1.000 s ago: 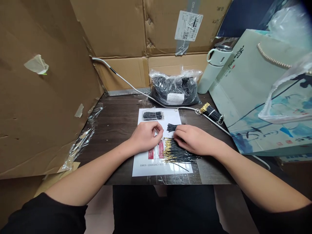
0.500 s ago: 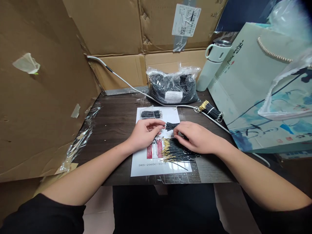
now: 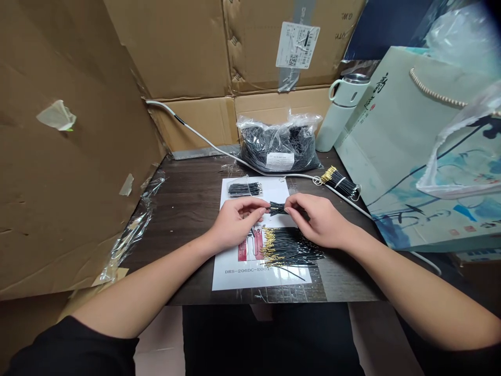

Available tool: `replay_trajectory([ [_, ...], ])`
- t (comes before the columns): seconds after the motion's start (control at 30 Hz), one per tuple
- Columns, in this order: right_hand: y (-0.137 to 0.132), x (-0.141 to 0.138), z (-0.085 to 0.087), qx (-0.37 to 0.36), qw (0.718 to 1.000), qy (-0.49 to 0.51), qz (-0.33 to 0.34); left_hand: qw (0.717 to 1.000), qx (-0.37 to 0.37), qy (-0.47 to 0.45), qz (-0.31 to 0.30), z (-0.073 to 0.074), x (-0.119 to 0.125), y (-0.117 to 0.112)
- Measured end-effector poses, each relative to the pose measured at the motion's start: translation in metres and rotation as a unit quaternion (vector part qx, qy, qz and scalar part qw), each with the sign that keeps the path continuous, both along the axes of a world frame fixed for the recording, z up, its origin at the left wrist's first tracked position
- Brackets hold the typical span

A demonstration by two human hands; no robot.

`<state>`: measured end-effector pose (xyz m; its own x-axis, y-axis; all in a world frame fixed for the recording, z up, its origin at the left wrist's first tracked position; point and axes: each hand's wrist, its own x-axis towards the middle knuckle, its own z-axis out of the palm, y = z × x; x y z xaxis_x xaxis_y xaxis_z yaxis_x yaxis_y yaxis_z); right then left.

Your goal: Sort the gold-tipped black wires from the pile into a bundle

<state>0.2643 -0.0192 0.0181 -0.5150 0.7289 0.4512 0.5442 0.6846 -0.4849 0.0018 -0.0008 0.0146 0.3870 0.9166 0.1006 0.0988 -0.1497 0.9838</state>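
My left hand is closed in a pinch, thumb against fingertips; whatever is between them is too small to make out. Facing it, my right hand pinches a thin black wire whose gold terminal points toward the left fingertips. Behind and around that wire lies a small pile of short black pieces. Below my right hand, many black wires with gold terminals lie side by side, gold ends to the left. Above my left hand is another group of black wires with silvery ends.
Under the wires is a printed white sheet. Farther back stand a clear bag of black pieces and a pale bottle. A tied wire bundle touches a white cable. Cardboard walls the left; a paper bag the right.
My right hand has shifted slightly right and pinches more tightly, and a gold terminal now shows between the hands. My left hand stays pinched. The whole view has moved slightly.
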Motion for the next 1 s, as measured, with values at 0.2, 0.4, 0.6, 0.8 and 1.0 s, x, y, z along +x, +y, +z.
replay_trajectory([
  [0.2,0.0007,0.0002,-0.0026,-0.010,1.000,-0.007,0.007,1.000,0.003,0.014,-0.002,-0.0017,-0.0001,-0.0004],
  [0.4,-0.0012,-0.0010,0.0000,-0.037,0.999,-0.005,0.016,0.996,0.061,0.060,-0.004,-0.0010,0.0001,-0.0032],
  [0.6,-0.0037,-0.0038,0.0031,-0.048,0.998,0.024,0.032,0.994,0.084,0.066,0.009,-0.0008,0.0015,-0.0060],
  [0.8,-0.0031,-0.0051,-0.0010,-0.051,0.998,0.027,0.021,0.993,0.099,0.058,0.020,-0.0020,0.0016,-0.0070],
  [1.0,-0.0036,-0.0070,0.0006,-0.052,0.998,0.029,0.022,0.992,0.112,0.057,0.031,-0.0017,0.0020,-0.0081],
])
